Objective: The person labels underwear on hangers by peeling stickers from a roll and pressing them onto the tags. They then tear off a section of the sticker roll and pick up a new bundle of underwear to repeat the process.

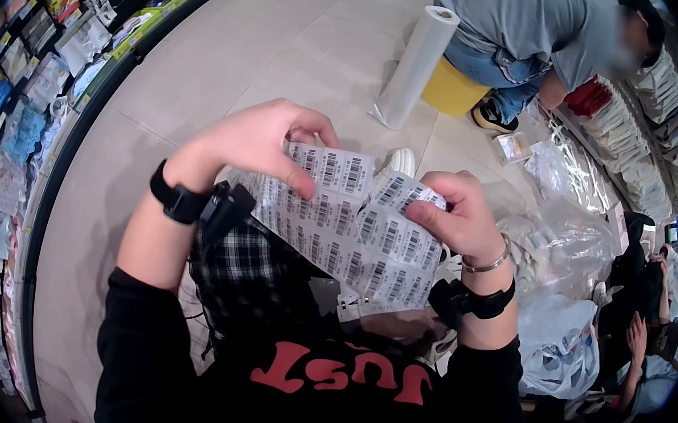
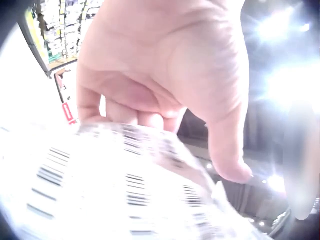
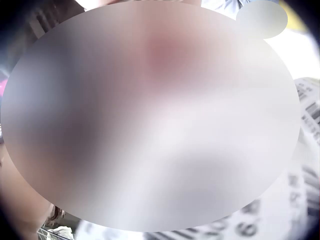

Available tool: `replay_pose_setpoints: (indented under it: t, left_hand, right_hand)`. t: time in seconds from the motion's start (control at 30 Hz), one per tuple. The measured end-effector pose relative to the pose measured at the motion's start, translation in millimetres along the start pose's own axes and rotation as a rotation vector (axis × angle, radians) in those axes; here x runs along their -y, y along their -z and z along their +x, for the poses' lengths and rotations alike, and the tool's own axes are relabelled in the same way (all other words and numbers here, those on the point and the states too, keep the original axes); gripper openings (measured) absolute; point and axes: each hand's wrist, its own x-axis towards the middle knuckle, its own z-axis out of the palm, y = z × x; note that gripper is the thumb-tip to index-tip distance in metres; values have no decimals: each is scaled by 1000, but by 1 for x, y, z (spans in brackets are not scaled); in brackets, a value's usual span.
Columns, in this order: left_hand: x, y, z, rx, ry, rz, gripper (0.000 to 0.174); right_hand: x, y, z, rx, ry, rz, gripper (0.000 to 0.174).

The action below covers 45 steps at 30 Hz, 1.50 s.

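White sheets of barcode labels point(image 1: 330, 215) spread between both hands, the right portion point(image 1: 398, 238) angled across the rest. My left hand point(image 1: 255, 141) is at their upper left edge, thumb spread away from bent fingers. In the left wrist view, the label sheet point(image 2: 135, 195) covers the fingertips of that hand point(image 2: 165, 60), and the thumb stands clear of it. My right hand point(image 1: 470, 225) pinches the upper right corner, thumb on top, fingers partly hidden. Most of the right wrist view is blurred; printed labels point(image 3: 245, 222) show at its lower edge.
A tall clear plastic roll point(image 1: 420, 67) stands beside a yellow stool point(image 1: 453, 90), with a crouching person point(image 1: 523, 33) behind. Plastic bags point(image 1: 552, 341) lie at the right, near another person. Stocked shelves point(image 1: 29, 96) curve along the left; racks line the far right.
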Motion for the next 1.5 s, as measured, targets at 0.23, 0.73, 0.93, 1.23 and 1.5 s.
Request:
replay_pose_setpoints:
  t: [0.23,0.73,0.93,1.23,1.5]
  left_hand:
    - [-5,28,6,142,251,21,21]
    - [89,85,-28,-980,78,61,26]
    - [133,103,-36,-918,184,13,28]
    - [226,199,-30,-939,181,-10,43]
    - [227,271,-35,-1309,196,514,57]
  right_hand:
    - [-11,2,0,-204,75,-125,16]
    - [-29,178,-77,-1434,386,165,16]
    - [-29,366,-309,-1982,336,70,20]
    - [-20,330,-436,-2303,439,175,22]
    - [-62,359,-490,-2334,515,40,15]
